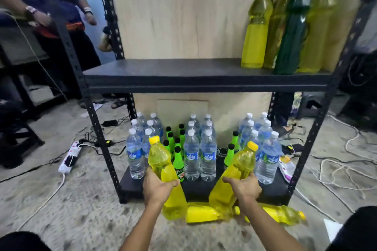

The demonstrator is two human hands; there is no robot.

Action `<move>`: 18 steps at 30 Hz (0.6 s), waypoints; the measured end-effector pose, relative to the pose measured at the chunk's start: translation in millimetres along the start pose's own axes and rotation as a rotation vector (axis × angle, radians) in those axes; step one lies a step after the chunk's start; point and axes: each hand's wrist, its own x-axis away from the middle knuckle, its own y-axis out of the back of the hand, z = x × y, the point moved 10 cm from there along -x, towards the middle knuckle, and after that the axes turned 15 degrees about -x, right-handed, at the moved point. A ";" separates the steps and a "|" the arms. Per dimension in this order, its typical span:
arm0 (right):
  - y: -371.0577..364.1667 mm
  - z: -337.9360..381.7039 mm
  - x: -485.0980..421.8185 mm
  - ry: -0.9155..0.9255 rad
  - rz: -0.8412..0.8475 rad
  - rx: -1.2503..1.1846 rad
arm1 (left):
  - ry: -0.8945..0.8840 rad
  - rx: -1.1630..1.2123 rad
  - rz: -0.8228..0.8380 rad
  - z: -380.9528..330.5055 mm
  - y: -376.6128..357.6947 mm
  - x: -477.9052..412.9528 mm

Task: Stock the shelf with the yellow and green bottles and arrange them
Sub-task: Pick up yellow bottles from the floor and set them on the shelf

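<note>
My left hand point(158, 186) grips a yellow bottle point(163, 169) around its middle, cap up, in front of the bottom shelf. My right hand point(243, 186) grips a second yellow bottle point(234, 175), tilted with its cap to the upper right. Two more yellow bottles lie on the floor below my hands: one in the middle point(202, 213) and one to the right point(283, 214). On the black middle shelf point(173, 75), at the right end, stand several yellow bottles point(256, 30) and one dark green bottle point(293, 28).
The bottom shelf point(271, 189) holds several clear water bottles point(191, 157) and small bright green soda bottles point(178, 161). Black shelf uprights point(98, 126) stand at both sides. A power strip point(70, 156) and cables cover the floor. A person point(51, 6) stands at the upper left.
</note>
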 end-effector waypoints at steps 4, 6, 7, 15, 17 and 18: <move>33.5 86.9 5.1 0.216 0.016 -0.073 | -0.152 0.009 -0.056 -66.8 38.5 8.5; 51.2 129.3 11.6 0.304 0.016 -0.112 | -0.220 0.013 -0.092 -100.6 59.5 13.8; 59.2 150.6 15.5 0.346 0.019 -0.128 | -0.256 0.025 -0.111 -117.9 70.6 17.3; 110.7 321.3 53.3 0.625 0.132 -0.241 | -0.529 0.185 -0.240 -253.0 160.8 34.3; 116.8 359.9 60.2 0.688 0.128 -0.243 | -0.578 0.212 -0.248 -288.2 176.7 29.0; 118.2 378.2 61.8 0.717 0.121 -0.240 | -0.600 0.213 -0.252 -306.0 182.3 23.2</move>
